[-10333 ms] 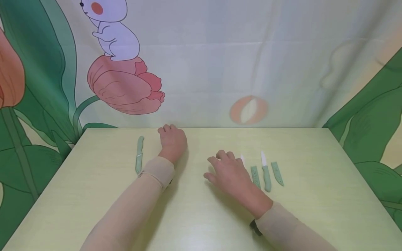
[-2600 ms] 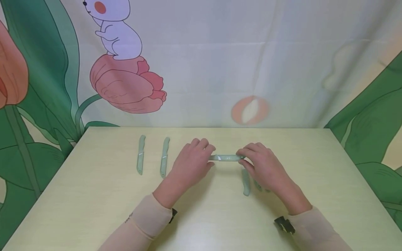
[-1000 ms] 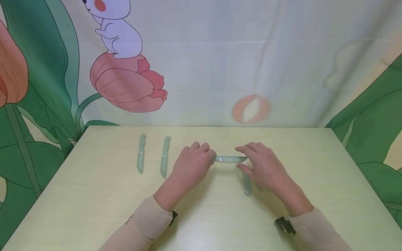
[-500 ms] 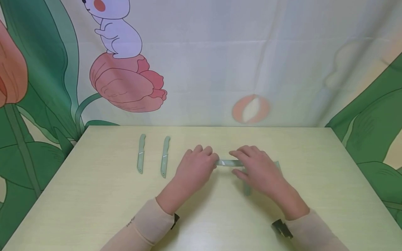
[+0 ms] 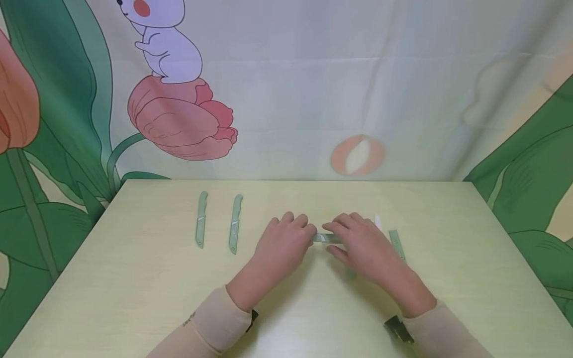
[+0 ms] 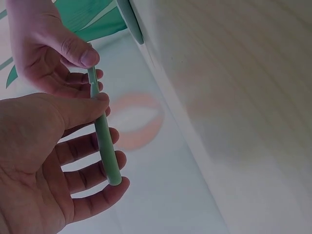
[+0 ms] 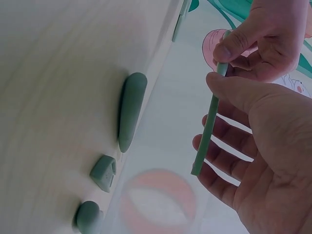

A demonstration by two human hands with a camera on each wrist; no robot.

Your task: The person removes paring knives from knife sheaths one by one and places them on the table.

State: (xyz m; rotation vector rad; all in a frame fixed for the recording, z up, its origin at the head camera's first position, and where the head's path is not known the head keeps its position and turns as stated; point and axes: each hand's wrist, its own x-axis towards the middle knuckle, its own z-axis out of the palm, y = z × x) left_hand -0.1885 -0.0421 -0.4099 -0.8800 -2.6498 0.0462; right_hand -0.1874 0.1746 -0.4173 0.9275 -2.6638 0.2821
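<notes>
In the head view, a small knife in a pale green sheath lies level between both hands above the table. My left hand grips its green handle, thumb on one side and fingers behind. My right hand holds the sheath between thumb and fingers, close to the handle end. In the head view the right hand hides the sheath's tip. On the table under and beside that hand are a green handle, a second handle and an empty-looking sheath.
Two sheathed knives, one outer and one inner, lie side by side on the table's left half. A white blade tip shows past my right hand. A printed curtain hangs behind the table.
Over the last second, both hands come slightly nearer the front edge with the knife. My right hand shifts left from the sheath's tip along it, uncovering a blade tip and a loose sheath.
</notes>
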